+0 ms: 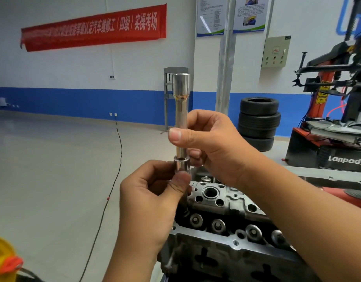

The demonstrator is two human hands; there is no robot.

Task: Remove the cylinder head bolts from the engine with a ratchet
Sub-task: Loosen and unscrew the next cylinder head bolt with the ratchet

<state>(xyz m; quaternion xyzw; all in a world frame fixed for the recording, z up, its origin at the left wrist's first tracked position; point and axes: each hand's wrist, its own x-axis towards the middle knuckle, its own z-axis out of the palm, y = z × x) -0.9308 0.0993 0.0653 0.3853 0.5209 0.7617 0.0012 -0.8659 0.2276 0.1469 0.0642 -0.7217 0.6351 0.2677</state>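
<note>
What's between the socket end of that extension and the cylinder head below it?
Only the left hand, pinching the socket under the extension bar that the right hand holds upright. Past it, nothing visible covers the cylinder head.

Head-worn wide-angle camera, single view.
The camera is looking forward and slightly down from close above the cylinder head [220, 202], with the left hand [151, 202] and right hand [214, 147] filling the near foreground and the far wall [73, 68] lying well beyond.

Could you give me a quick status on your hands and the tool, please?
Right hand pinching extension bar upright. Left hand gripping socket at its lower end. Above cylinder head; no ratchet in view.
</note>
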